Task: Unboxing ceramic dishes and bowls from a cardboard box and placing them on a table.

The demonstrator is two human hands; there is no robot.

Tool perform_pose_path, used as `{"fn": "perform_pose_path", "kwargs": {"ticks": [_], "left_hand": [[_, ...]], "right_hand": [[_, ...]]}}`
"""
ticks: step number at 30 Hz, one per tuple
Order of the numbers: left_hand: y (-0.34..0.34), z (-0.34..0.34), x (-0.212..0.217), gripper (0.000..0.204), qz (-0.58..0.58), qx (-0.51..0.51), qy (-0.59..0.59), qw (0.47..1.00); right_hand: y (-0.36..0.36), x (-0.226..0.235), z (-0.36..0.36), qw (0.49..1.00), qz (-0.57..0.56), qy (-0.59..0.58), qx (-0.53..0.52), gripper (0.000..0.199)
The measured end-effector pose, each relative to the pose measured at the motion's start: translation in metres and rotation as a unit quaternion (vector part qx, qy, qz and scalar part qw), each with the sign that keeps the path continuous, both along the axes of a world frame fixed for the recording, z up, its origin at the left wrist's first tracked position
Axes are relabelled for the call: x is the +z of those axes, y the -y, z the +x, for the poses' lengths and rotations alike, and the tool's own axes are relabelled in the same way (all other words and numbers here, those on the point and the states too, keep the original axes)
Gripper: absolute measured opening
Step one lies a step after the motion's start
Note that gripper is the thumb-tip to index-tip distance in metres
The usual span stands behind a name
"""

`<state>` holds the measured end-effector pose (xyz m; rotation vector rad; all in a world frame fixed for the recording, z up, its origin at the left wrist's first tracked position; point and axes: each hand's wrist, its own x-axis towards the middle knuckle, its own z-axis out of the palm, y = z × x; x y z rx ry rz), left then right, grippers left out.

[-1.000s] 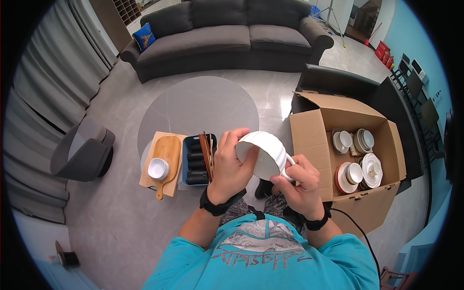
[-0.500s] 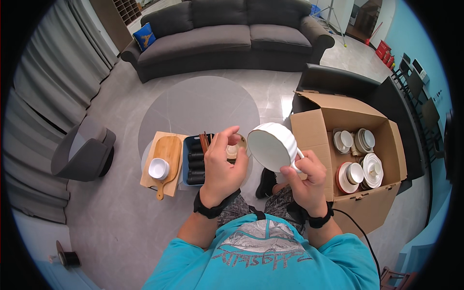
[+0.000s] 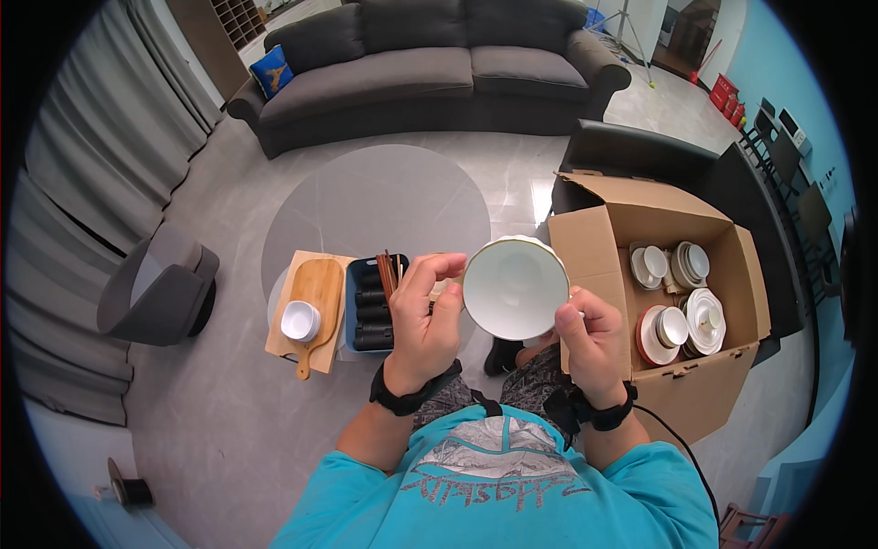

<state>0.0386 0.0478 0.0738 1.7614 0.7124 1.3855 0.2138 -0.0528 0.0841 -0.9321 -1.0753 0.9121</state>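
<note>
A white cup (image 3: 515, 288) with a fluted rim is held up in front of me, its pale inside turned toward me. My right hand (image 3: 594, 343) pinches it by the handle, which is mostly hidden behind the thumb and fingers. Close beside the cup's left edge is my left hand (image 3: 428, 320), with thumb and fingers curved and apart; whether a fingertip touches the rim is hard to tell. Behind that hand, a blue bin (image 3: 361, 267) holds black cylindrical items (image 3: 370, 314) and brown chopsticks (image 3: 389, 267).
An open cardboard box (image 3: 585, 261) with stacked bowls, plates and cups stands at right, against a black chair (image 3: 640, 146). On the left, white bowls (image 3: 300, 320) rest on a wooden cutting board (image 3: 317, 274). A grey sofa (image 3: 384, 87) lies beyond a round grey rug (image 3: 375, 197).
My right hand has turned the cup so its opening faces me more squarely. The left hand has shifted slightly, its fingers staying apart beside the cup.
</note>
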Motion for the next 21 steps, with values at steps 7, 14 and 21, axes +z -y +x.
{"fn": "perform_pose_path", "kwargs": {"ticks": [7,14,21], "left_hand": [[0.003,0.002,0.001,0.013,-0.001,0.019,0.015,1.0],[0.005,0.005,-0.007,0.013,-0.034,0.008,0.072,0.997],[0.006,0.011,-0.007,0.025,-0.017,-0.031,-0.013,0.999]], "right_hand": [[0.001,0.0,0.0,1.0,-0.005,-0.016,0.005,0.022],[0.002,-0.001,-0.001,1.0,-0.022,-0.005,-0.014,0.022],[0.004,-0.006,-0.003,0.997,-0.002,0.066,-0.036,0.017]]}}
